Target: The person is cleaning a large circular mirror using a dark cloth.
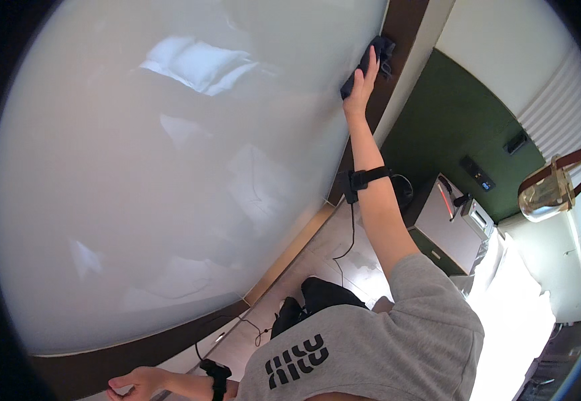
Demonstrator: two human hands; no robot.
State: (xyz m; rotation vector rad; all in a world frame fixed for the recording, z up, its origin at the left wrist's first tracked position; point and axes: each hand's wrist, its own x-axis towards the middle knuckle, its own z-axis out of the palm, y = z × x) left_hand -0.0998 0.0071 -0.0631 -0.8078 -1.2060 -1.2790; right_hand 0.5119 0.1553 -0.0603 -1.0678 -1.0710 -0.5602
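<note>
A dark blue-grey cloth (381,50) lies under my right hand (362,87), fingers extended along it. The cloth meets the right edge of a large, glossy grey-white glass panel (135,190) and overlaps its dark brown frame (404,35). My right arm is stretched far up and out. Low at the left, my left hand (137,383) hangs loosely curled beside the frame's lower stretch (95,368). A gap shows between its thumb and finger, and nothing is visible in it. The picture's bottom edge cuts off part of this hand. Bright reflections lie across the glass.
Right of my arm stand a green wall panel (435,110) with sockets and a bedside cabinet (445,225) with small items on it. A glass lamp (546,198) hangs from brown straps. A white bed (511,311) is at lower right. Cables (353,235) trail from my wrist bands.
</note>
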